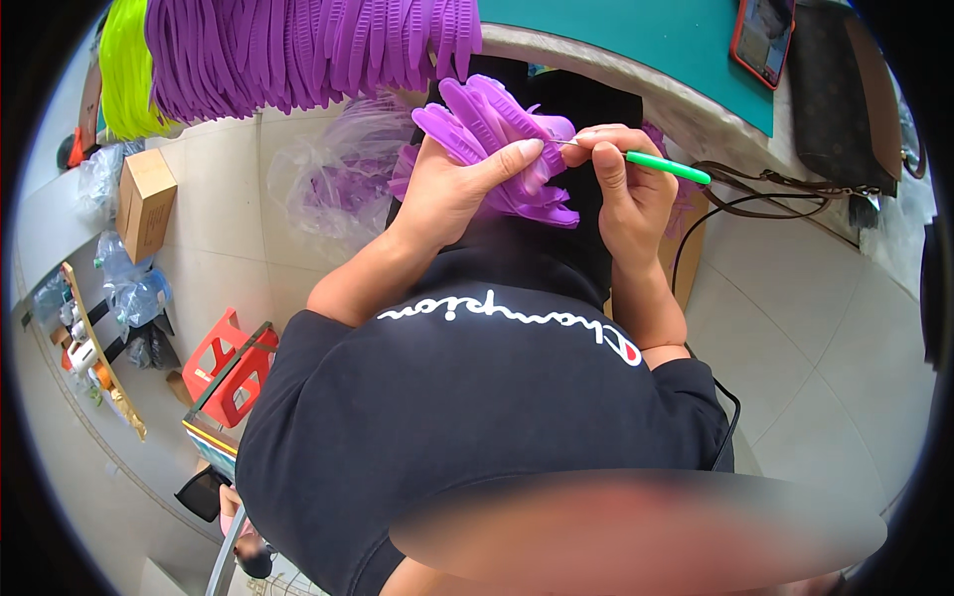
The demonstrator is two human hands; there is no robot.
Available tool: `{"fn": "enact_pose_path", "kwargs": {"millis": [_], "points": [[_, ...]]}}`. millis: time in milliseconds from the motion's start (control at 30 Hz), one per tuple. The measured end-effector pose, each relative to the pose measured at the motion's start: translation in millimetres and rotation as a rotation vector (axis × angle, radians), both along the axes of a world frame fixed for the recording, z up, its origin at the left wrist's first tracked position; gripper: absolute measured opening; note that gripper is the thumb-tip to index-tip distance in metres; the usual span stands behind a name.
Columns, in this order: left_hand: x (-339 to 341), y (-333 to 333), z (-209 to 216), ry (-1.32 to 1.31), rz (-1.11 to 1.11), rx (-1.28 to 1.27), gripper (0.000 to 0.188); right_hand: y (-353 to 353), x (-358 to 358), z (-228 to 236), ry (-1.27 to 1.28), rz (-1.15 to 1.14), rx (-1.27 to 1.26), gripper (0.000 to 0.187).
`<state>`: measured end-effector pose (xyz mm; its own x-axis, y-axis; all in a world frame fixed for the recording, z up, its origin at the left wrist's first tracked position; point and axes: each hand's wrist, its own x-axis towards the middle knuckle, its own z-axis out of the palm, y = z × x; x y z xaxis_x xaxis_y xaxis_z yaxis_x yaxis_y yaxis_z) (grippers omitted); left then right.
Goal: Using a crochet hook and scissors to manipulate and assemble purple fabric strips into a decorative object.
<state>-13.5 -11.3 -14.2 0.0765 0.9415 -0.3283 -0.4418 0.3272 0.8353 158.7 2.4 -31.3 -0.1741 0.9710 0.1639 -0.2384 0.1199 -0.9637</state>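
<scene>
My left hand (442, 194) grips a fanned bunch of purple rubbery watch straps (492, 114). Its thumb presses on them, near a rounded end of one strap. In my right hand (636, 194) is a thin metal pick with a green handle (671, 167), held like a pen. The tip of the pick meets the straps beside my left thumb; exactly what it touches is too small to make out. Both hands are above my lap, close to the table edge.
Rows of purple straps (313, 50) and lime-green straps (124, 70) hang over the table edge. A phone (763, 40) lies on the green tabletop (626, 35), beside a dark bag (845, 94). Plastic bags (333, 169), a cardboard box (147, 204) and a red stool (231, 368) stand left; another person (248, 546) is behind.
</scene>
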Motion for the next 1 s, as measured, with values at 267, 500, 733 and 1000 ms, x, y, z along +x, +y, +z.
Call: {"fn": "enact_pose_path", "kwargs": {"millis": [267, 500, 733, 1000], "points": [[-2, -1, -3, 0.025, -0.024, 0.03, 0.021, -1, -1, -2, 0.004, -0.033, 0.021, 0.015], [-1, -6, -3, 0.54, -0.03, 0.233, 0.012, 0, -4, 14, -0.784, -0.037, 0.414, 0.007], [-17, -6, -5, -0.061, -0.437, -0.097, 0.029, 43, 26, -11, -0.378, -0.457, 0.509, 0.008], [-36, 0, 0, 0.189, -0.971, 0.104, 0.017, 94, 109, 31, -0.31, -0.653, 0.435, 0.017]]}}
